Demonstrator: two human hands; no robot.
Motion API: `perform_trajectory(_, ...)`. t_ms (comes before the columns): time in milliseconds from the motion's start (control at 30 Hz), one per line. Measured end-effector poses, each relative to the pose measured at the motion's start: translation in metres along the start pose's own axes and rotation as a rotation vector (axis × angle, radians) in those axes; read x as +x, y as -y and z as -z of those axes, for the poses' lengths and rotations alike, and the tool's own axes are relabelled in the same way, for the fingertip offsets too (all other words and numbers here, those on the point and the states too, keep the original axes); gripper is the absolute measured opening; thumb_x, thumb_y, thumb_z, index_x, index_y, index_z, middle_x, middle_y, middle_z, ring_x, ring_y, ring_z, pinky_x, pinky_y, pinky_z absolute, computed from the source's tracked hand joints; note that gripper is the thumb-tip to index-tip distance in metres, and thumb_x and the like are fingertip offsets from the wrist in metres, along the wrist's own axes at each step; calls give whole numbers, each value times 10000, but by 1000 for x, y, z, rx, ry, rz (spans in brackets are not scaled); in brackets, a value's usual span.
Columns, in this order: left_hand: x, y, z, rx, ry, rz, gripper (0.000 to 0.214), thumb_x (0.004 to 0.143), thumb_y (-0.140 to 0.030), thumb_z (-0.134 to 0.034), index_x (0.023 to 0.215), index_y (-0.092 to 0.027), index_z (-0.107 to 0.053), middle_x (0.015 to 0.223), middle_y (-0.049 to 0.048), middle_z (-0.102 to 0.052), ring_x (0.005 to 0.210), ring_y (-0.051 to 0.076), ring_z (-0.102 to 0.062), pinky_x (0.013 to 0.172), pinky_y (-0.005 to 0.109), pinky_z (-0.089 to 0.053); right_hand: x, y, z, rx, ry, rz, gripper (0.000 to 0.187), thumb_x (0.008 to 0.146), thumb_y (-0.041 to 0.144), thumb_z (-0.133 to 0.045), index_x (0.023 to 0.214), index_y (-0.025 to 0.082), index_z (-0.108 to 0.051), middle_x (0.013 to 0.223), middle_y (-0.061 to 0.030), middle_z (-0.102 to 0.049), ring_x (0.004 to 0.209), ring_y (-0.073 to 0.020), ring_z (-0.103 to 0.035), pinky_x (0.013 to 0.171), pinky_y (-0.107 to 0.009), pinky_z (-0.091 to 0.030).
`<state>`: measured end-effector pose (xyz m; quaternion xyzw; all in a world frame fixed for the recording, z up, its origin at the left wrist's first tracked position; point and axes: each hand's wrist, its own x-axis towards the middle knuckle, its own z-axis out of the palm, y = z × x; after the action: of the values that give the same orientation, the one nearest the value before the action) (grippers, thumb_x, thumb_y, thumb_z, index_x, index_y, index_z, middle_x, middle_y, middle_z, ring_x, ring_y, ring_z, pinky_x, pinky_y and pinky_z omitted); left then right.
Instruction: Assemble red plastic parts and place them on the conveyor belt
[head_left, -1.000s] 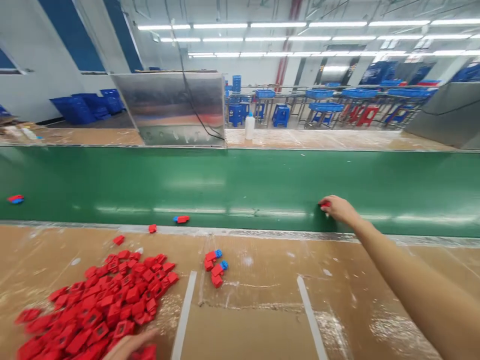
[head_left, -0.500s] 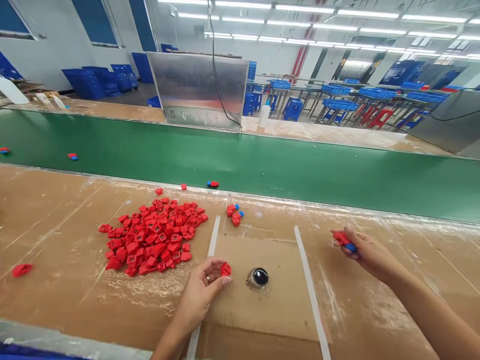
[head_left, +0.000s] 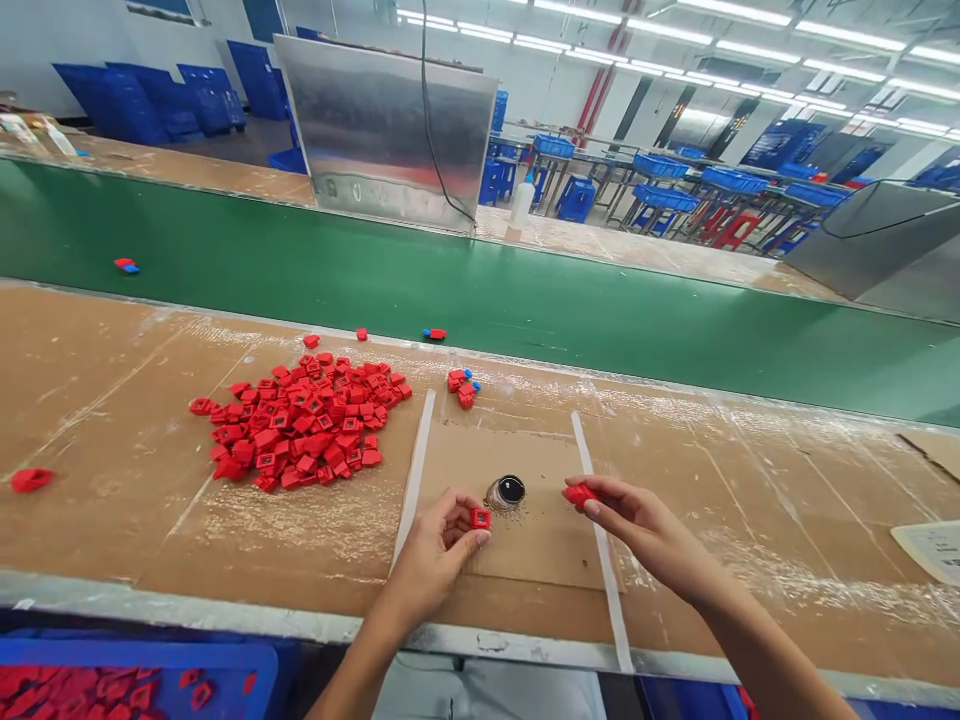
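The left hand (head_left: pixel 431 550) closes in a narrow grip on a small square red plastic part (head_left: pixel 480 518), pinched between thumb and fingertips. The right hand (head_left: pixel 645 530) makes a similar narrow grip on a red plastic piece (head_left: pixel 580 493) held at its fingertips. Between the two grips, slightly ahead of them, stands a small round jar with a glossy black top (head_left: pixel 508 491), with dark specks scattered around its base. It sits on a cardboard sheet (head_left: pixel 532 545) lying on the brown-covered worktop (head_left: pixel 112 370), and white strips (head_left: pixel 415 480) run along both sides of that sheet. Ahead of the left grip lies a small cluster of red-and-blue parts (head_left: pixel 462 388), and farther left a large heap of red parts (head_left: pixel 300 425). Beyond the grips, a green conveyor belt (head_left: pixel 450 285) carries a red-and-blue part (head_left: pixel 433 334). Behind the grips, below the worktop's near edge, a blue crate (head_left: pixel 135 652) holds more red parts.
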<state>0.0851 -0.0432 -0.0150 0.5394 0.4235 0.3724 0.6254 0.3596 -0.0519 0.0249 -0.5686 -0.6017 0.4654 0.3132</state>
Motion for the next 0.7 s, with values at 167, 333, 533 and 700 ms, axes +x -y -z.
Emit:
perform_trajectory(167,-8,0,-2,29,-37,9,143,865,-250,-636,995,-192,-640,834,-2,-626,751,139,-556,700,226,-435,5,-1,-11,-97,-42,122,397,946,503,-549,1184,202,-652,1054,-100,-644,976,-209,-661,884,-405,-552)
perform_trajectory(333,-9,7,-4,18,-71,18,249,856,-264,-643,1094,-190,-658,899,24,-646,808,158,-579,741,242,-457,5,13,-19,-350,-100,253,310,997,389,-483,1215,215,-619,1057,-96,-623,961,-216,-642,833,-393,-542)
perform_trajectory(533,-9,13,-3,16,-67,13,267,853,-280,-655,1103,-187,-661,841,8,-607,775,148,-557,718,238,-451,7,19,-29,-591,-172,389,247,1001,292,-486,1206,219,-603,1091,-94,-637,953,-225,-644,782,-349,-536)
perform_trajectory(700,-11,8,-3,54,-30,45,208,831,-341,-698,944,-173,-652,775,-9,-602,713,131,-540,659,222,-423,8,18,-38,-647,-186,472,199,993,237,-510,1175,217,-587,1092,-84,-655,965,-217,-647,803,-332,-527)
